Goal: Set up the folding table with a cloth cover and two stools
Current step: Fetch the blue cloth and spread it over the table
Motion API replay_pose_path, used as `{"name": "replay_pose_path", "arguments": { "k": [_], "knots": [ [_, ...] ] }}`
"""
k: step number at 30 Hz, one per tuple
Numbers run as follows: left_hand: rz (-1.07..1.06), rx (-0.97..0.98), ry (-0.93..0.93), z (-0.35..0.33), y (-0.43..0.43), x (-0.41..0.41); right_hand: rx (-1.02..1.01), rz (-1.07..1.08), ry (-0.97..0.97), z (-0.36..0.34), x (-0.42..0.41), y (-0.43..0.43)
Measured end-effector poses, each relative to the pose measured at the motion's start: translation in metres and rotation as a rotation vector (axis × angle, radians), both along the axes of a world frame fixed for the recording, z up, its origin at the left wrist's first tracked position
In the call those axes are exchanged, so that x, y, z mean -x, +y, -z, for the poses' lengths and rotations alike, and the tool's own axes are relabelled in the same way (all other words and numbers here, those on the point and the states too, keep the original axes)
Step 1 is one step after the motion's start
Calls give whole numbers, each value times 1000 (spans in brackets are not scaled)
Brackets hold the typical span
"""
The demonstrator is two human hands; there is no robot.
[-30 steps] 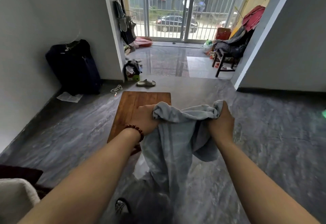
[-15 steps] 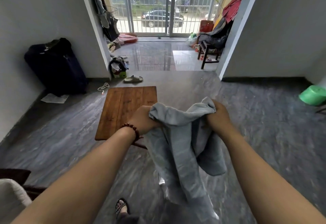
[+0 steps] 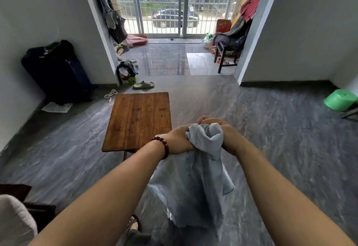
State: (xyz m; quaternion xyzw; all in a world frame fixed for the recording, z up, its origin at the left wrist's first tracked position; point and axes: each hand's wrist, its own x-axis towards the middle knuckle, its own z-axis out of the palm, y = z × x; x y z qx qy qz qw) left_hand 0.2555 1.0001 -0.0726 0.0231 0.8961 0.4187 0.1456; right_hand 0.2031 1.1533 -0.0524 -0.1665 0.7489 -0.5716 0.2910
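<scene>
A small wooden folding table [image 3: 138,120] stands unfolded on the grey floor, ahead and to the left of my hands. My left hand [image 3: 177,141], with a bead bracelet at the wrist, and my right hand [image 3: 225,134] are pressed close together, both gripping the bunched top of a pale grey-blue cloth [image 3: 195,180]. The rest of the cloth hangs down between my forearms, just right of the table's near corner. A green plastic stool [image 3: 340,101] sits at the far right edge of the view.
A dark suitcase [image 3: 58,71] leans on the left wall with paper beside it. A slipper [image 3: 143,85] and a bag of clutter lie beyond the table. A chair heaped with clothes [image 3: 230,48] stands by the barred balcony door. My sandalled foot [image 3: 133,225] shows below.
My hands have come together, bunching the cloth's top edge that was stretched between them. The view has shifted right, bringing the table left and the green stool into sight.
</scene>
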Motion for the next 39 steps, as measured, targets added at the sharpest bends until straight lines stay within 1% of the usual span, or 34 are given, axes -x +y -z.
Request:
{"name": "replay_pose_path", "arguments": {
  "k": [2,4,5,6,7,8,10,12,14,16,18,20,22,24,27,29,31,34,36,39],
  "knots": [
    [-51,44,-7,1,5,-2,66,20,-12,0,-2,-1],
    [-134,72,33,3,3,-4,143,140,9,7,0,1],
    [-193,71,68,5,0,-5,194,185,-17,10,1,4],
    [-259,48,103,3,-3,-8,281,193,-87,13,2,7],
    [-346,0,143,2,-6,-10,356,170,-184,14,1,10],
    [-420,-51,177,-3,-10,-12,383,133,-249,15,1,11],
    [-505,-147,232,-13,-16,-13,296,52,-261,18,-1,10],
    [-509,-181,293,-29,-20,-12,168,4,-183,22,-6,2],
    [-487,-164,321,-48,-23,-13,29,-5,-49,24,-12,-8],
    [-458,-45,339,-61,-29,-12,-35,66,89,28,-12,-19],
    [-465,51,373,-70,-35,-12,4,157,173,32,-7,-29],
    [-492,56,368,-76,-42,-13,53,179,216,33,-4,-38],
    [-500,30,352,-77,-50,-14,56,179,277,33,-1,-49],
    [-448,15,282,-75,-61,-16,47,191,323,32,3,-59],
    [-460,20,115,-60,-82,-17,125,217,266,28,10,-76],
    [-482,62,83,-49,-98,-15,152,210,269,23,16,-90],
    [-521,74,144,-43,-118,-9,159,207,328,18,25,-106],
    [-550,223,247,-46,-149,6,187,265,369,12,43,-130],
    [-558,228,271,-47,-169,20,201,312,358,11,55,-147],
    [-575,161,251,-48,-195,35,191,334,348,11,70,-176]
  ]
}}
